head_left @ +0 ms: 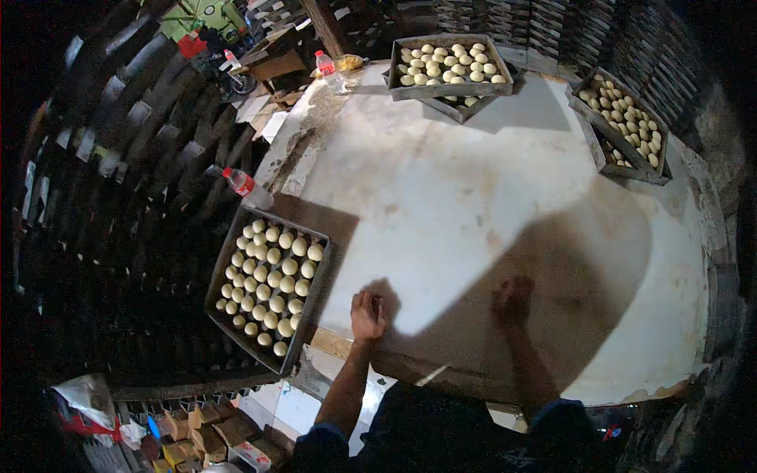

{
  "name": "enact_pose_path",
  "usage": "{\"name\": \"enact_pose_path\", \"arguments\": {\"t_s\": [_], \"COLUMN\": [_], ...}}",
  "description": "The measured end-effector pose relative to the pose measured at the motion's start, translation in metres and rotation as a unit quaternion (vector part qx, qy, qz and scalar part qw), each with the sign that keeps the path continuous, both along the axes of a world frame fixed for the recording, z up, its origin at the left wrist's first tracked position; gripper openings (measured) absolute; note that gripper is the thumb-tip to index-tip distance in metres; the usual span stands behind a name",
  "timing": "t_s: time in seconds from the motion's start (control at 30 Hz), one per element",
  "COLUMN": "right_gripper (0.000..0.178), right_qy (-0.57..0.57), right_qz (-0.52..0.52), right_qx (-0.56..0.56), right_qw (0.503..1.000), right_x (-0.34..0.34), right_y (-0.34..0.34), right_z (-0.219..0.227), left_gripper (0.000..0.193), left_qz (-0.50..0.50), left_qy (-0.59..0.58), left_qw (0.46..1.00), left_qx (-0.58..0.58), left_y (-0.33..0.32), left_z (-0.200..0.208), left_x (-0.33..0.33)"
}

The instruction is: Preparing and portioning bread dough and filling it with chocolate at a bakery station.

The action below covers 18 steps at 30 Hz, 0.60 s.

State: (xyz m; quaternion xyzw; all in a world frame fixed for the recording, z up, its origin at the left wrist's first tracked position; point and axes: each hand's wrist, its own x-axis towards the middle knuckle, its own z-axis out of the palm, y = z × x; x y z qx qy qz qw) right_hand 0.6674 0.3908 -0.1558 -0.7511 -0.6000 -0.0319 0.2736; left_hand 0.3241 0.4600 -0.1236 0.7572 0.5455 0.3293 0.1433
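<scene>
My left hand (367, 314) rests on the white floured table (473, 205) near its front edge, fingers curled down on the surface; whether it holds anything I cannot tell. My right hand (513, 298) lies in shadow on the table further right, fingers bunched, and what is under it is hidden. A dark metal tray (223, 268) full of several pale dough balls (272, 277) sits just left of my left hand, hanging over the table's left edge.
Two more trays of dough balls stand at the far side: one stacked pair (446, 67) at the back centre, another (624, 122) at the back right. Plastic bottles with red caps (241, 182) (326, 69) stand on the left. Stacked racks surround the table.
</scene>
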Motion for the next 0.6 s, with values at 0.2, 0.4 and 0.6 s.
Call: {"name": "enact_pose_path", "arguments": {"t_s": [0.2,0.4,0.6], "right_gripper": [0.030,0.027,0.023], "right_qy": [-0.109,-0.046,-0.008], "right_qz": [0.163,-0.051,-0.101], "right_qx": [0.060,-0.019,0.109], "right_qw": [0.979,0.997,0.989], "right_x": [-0.007,0.034,-0.038], "right_y": [-0.081,0.012,-0.016], "right_z": [-0.024,-0.010,-0.047], "left_gripper": [0.013,0.020,0.020], "left_qz": [-0.002,0.022,-0.116], "left_qy": [-0.021,-0.136,-0.082], "left_qw": [1.000,0.989,0.990], "left_qx": [-0.010,-0.053,-0.015], "left_y": [0.001,0.017,0.015], "left_z": [-0.004,-0.079,-0.012], "left_x": [-0.017,-0.024,-0.023]}}
